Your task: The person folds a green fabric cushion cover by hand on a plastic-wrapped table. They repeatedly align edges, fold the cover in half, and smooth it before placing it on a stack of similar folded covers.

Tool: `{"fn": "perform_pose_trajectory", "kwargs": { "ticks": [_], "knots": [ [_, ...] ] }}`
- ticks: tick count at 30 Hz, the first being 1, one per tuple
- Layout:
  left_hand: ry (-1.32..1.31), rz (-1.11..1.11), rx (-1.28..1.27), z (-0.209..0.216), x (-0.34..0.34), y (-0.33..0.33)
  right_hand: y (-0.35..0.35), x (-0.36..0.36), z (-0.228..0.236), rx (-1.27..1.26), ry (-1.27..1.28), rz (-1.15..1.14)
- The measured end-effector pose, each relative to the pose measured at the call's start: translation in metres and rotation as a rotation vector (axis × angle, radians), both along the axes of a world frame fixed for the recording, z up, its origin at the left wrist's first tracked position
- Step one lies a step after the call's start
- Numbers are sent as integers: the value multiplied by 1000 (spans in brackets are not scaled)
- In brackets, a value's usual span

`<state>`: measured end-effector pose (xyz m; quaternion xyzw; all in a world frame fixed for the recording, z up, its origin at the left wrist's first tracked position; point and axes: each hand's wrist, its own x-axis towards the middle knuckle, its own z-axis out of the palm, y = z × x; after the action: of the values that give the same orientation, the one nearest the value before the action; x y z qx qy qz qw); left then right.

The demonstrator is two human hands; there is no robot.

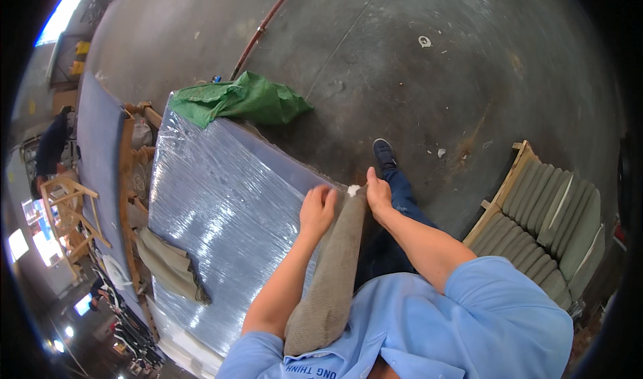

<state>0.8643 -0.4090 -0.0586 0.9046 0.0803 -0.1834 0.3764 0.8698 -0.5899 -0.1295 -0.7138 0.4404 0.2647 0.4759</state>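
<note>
Head view shows a grey-brown fabric cover (328, 282) against the person's torso (408, 319), white filling (353, 190) showing at its far end, which the right hand (379, 193) grips, the blurred left hand (317, 211) alongside, its grip impossible to tell, and beyond, on the film-wrapped table (214, 198), a green sack (251, 101), contents hidden.

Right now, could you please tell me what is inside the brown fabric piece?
White material, apparently filling, shows at its far end; the brown fabric hides the rest.
</note>
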Motion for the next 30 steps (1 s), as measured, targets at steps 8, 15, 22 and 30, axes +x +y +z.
{"fn": "perform_pose_trajectory", "kwargs": {
  "ticks": [8,15,22,30],
  "knots": [
    [193,-31,33,2,-47,17,-11,-69,56,338,0,-16],
    [540,87,57,19,-50,-11,3,-82,40,495,84,-650],
    [451,341,-247,4,-67,-11,16,-54,89,479,210,-545],
    [443,309,-118,8,-69,1,-9,-59,39,75,6,330]
  ]
}}
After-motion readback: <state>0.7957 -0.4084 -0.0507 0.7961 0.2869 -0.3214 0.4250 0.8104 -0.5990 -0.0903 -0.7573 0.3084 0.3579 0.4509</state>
